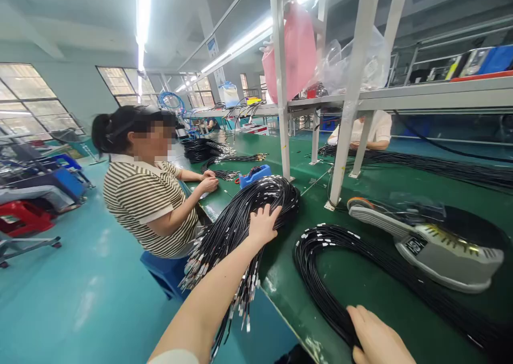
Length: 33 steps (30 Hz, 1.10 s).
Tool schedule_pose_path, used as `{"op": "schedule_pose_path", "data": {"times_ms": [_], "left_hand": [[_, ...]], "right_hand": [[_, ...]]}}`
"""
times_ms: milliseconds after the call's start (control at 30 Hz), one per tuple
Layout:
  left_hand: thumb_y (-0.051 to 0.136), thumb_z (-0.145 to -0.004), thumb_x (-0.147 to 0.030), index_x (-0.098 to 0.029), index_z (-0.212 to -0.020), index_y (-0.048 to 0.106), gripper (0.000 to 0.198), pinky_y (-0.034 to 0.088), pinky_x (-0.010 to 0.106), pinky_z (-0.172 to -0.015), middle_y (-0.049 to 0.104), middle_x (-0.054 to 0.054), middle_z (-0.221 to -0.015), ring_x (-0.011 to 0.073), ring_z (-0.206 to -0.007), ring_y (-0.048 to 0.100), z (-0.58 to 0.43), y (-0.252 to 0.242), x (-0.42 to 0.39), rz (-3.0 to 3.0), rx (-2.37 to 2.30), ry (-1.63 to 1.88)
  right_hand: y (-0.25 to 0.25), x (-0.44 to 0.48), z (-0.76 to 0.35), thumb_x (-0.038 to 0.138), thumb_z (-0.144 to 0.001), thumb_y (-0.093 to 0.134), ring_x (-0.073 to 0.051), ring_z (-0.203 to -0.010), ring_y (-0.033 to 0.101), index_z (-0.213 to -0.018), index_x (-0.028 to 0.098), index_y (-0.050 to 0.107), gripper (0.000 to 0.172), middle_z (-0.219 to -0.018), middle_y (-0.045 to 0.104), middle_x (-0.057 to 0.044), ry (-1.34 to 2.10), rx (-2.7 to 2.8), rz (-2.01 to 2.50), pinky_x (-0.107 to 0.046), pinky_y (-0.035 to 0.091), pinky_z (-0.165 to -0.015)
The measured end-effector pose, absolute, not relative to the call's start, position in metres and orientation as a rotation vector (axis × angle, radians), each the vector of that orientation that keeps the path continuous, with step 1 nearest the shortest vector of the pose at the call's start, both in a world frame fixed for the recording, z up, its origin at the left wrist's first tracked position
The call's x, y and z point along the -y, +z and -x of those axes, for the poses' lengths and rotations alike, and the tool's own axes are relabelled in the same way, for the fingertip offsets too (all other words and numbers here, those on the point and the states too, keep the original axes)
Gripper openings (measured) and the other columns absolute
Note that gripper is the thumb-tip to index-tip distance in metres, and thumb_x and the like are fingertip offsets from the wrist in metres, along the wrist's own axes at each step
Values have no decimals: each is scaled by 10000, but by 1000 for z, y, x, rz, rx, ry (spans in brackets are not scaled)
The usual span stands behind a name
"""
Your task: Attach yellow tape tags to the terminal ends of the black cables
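A thick heap of black cables [240, 214] with white tags and small end connectors hangs over the table's near edge. My left hand [264, 225] lies on top of this heap, its fingers apart. To the right, a second bundle of black cables [320, 246] curves in a U on the green table [280, 270]. My right hand [374, 334] is closed round the near part of that bundle, at the bottom of the view; its fingertips are partly hidden.
A grey electric tool [441, 257] lies at the right. Shelf posts [344, 97] rise from the table. Behind the heap sits a blue tape dispenser [255, 176]. A co-worker in a striped shirt [148, 203] sits at the left; another person [371, 131] works beyond the posts.
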<state>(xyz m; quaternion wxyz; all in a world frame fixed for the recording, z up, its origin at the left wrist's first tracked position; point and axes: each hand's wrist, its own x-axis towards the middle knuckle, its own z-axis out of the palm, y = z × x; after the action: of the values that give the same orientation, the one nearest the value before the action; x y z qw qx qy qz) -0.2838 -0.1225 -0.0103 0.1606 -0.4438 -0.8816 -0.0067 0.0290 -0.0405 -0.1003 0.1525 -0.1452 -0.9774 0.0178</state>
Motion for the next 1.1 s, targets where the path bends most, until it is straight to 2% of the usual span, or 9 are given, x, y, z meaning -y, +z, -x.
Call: {"op": "schedule_pose_path", "data": {"times_ms": [200,267,333,467,533,633,733,967,1100], "left_hand": [[665,-599,-233,-272,-1316,307,802,261,527,-915,282,139,-1378,360,-1219,268,264,-8,126,1393,2442,-42],[602,-624,-166,-260,-1304,330,739,206,496,-980,240,110,-1413,325,-1272,198,242,-4,126,1630,2323,-126],[563,-641,-165,-252,-1313,302,726,255,398,-989,341,85,-1361,250,-1242,288,214,-4,124,2180,2104,-235],[616,-658,-423,-250,-1347,203,822,302,393,-963,437,86,-1279,247,-1151,403,164,-22,110,2798,1751,-207],[605,-660,-535,-211,-1309,273,797,364,402,-885,503,108,-1178,266,-1053,470,152,-36,100,2760,1756,-124],[498,-751,-558,-191,-1058,486,479,421,355,-732,576,75,-920,237,-850,539,153,-48,87,2762,1642,78],[464,-804,-489,-197,-834,499,296,410,300,-628,562,32,-782,197,-719,537,168,-41,80,2836,1497,155],[577,-763,-365,-205,-853,530,189,409,332,-689,561,36,-854,219,-778,530,195,-34,96,2670,1780,361],[654,-630,-499,-187,-1031,527,524,380,419,-831,527,95,-1028,291,-953,492,182,-29,108,2649,1997,280]], "right_hand": [[-57,63,19,-3,-576,450,-244,-744,593,-826,143,573,314,-804,614,-93,109,2928,558,-331,477,-640],[-53,59,33,14,-592,471,-242,-740,586,-823,129,572,278,-805,614,-100,139,2932,557,-326,462,-641],[-51,54,42,55,-629,506,-242,-779,581,-881,118,579,270,-850,621,-105,170,2938,564,-325,453,-678],[-54,51,20,211,-740,549,-251,-967,527,-1093,123,533,364,-1059,595,-115,246,2937,608,-345,402,-825],[-55,52,-15,260,-756,565,-272,-987,504,-1133,115,515,407,-1073,585,-130,256,2915,696,-390,380,-851],[-56,56,-79,277,-730,614,-286,-945,501,-1172,125,498,482,-1050,586,-134,217,2840,871,-430,389,-823],[-58,56,-126,303,-701,646,-300,-946,495,-1182,122,503,533,-1088,578,-143,209,2793,1002,-447,401,-807],[-60,34,-153,325,-655,683,-311,-1075,436,-1253,114,449,676,-1184,516,-154,506,2720,1156,-461,341,-920],[-56,16,-174,400,-619,703,-300,-1196,355,-1313,169,381,799,-1308,418,-128,974,2671,1073,-424,284,-1002]]}}
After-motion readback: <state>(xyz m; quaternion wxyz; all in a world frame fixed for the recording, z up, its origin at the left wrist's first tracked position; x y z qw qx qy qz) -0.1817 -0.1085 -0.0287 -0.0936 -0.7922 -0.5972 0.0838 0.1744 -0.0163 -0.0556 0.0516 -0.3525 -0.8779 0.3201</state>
